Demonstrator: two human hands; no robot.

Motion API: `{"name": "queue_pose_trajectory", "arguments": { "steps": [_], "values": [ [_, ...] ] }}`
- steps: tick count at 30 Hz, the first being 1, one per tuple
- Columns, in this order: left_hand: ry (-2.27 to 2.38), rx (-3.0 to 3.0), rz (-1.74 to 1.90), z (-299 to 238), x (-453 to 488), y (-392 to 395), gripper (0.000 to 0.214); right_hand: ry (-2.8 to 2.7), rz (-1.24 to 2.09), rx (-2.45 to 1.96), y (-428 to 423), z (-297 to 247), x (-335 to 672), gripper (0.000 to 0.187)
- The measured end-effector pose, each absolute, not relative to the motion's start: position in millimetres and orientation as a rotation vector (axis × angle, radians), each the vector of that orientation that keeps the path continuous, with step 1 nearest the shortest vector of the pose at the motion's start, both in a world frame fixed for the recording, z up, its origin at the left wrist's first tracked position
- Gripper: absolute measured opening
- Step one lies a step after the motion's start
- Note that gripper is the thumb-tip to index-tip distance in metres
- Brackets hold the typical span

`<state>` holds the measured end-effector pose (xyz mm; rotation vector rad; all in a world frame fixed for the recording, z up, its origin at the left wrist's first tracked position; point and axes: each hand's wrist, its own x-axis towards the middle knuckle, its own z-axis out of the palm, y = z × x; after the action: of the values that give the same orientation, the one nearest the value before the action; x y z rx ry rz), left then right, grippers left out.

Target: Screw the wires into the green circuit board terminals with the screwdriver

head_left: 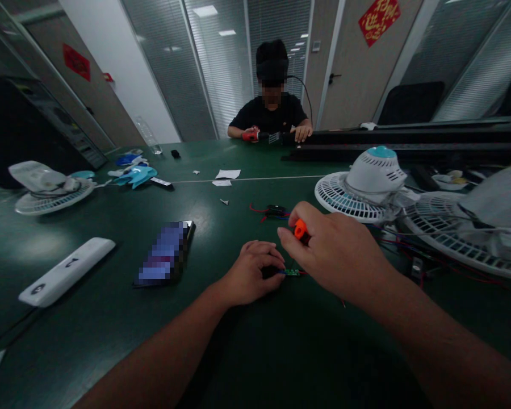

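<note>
Over the green table, my right hand (336, 244) is wrapped round a tool with an orange handle (300, 230); only the handle's end shows, so its kind is hidden. Just left of it and lower, my left hand (253, 272) rests on the tabletop, thumb and fingers closed at the left end of a small green circuit board (292, 272). A red wire leaves the board's right end and passes under my right hand. Behind my hands lies a dark module with red and blue wires (276, 211).
White fan parts (375, 182) crowd the right side with loose wires. A phone (166, 253) and a white power strip (68, 272) lie left, beyond them another fan part (53, 187) and blue gloves (135, 176). Across the table a person (272, 111) holds a red tool (251, 135).
</note>
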<state>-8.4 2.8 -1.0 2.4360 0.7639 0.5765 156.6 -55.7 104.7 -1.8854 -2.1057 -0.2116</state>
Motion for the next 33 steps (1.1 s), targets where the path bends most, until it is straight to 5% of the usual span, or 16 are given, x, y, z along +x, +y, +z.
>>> {"name": "queue_pose_trajectory", "arguments": {
  "steps": [9, 17, 33],
  "values": [
    [0.735, 2.534, 0.589, -2.0, -5.4, 0.7, 0.019, -2.085, -0.184, -1.867, -54.4, 108.7, 155.2, 0.046],
    [0.752, 2.523, 0.561, -1.2, -5.0, 2.1, 0.018, -2.034, -0.248, -1.894, -51.6, 106.6, 156.9, 0.021],
    [0.75, 2.505, 0.539, -0.4, -5.2, 3.3, 0.02, -2.057, -0.136, -1.803, -53.4, 107.2, 156.2, 0.025]
  ]
}}
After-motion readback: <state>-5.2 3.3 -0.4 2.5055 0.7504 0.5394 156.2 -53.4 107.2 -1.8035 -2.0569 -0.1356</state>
